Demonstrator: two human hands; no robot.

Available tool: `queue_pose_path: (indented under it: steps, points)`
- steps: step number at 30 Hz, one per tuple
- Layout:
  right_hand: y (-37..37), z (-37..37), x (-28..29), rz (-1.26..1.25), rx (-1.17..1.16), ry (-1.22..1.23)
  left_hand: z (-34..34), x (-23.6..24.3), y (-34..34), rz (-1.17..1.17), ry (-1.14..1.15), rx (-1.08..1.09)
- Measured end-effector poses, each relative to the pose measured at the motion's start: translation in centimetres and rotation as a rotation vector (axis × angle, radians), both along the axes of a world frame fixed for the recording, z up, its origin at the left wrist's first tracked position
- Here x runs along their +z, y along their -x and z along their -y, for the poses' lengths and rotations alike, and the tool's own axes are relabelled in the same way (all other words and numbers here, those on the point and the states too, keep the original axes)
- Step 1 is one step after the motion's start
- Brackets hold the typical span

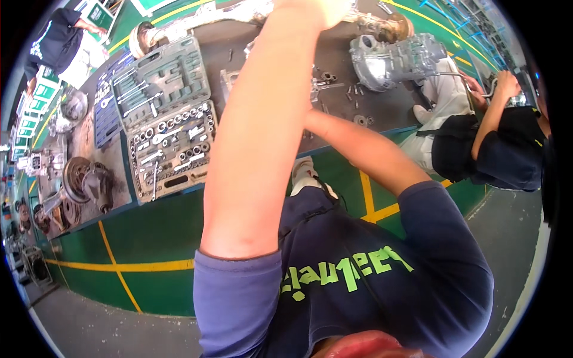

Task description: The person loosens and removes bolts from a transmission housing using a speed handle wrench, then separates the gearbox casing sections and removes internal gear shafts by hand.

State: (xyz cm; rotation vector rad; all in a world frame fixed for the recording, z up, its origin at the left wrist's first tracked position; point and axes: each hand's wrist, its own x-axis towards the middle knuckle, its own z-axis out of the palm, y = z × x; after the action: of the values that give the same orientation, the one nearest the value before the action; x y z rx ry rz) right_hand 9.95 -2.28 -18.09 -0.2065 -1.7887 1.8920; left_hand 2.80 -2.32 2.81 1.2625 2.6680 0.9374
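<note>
The left hand [310,9] is raised to the top edge of the view, cut off there, so its grip cannot be told. The right hand is hidden behind the left forearm [256,137]; its grip cannot be told either. Beneath the arms, small bolts and washers [349,89] are scattered on the dark table [280,42]. An open socket set case [167,119] lies to the left, and a grey engine casing [397,59] stands to the right. Another person [501,143] is seen beside the table's right end.

Matt grey plastic socket case [164,113], shiny metal sockets [179,134].
</note>
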Motion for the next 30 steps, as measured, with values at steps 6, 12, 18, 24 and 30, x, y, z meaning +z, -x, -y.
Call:
queue_pose_path:
  steps: [6,12,18,24,30]
  points:
    - [2.8,0.3,-1.3,0.007,-0.032,-0.426,-0.4,-0.3,0.7,0.028,-0.004,0.029]
    - [5.0,1.1,0.5,-0.070,0.322,-0.007,0.9,-0.1,-0.1,0.035,0.065,0.010]
    - [8.8,0.5,4.8,0.244,0.637,0.098,1.4,-1.6,1.3,-0.265,0.172,-0.107]
    - [11.6,-1.4,5.4,0.252,0.459,-0.162,0.0,-2.6,2.3,-0.518,0.274,-0.224]
    - [11.4,-4.1,4.3,0.225,0.364,-0.135,-0.1,-1.7,1.2,-0.122,0.161,-0.196]
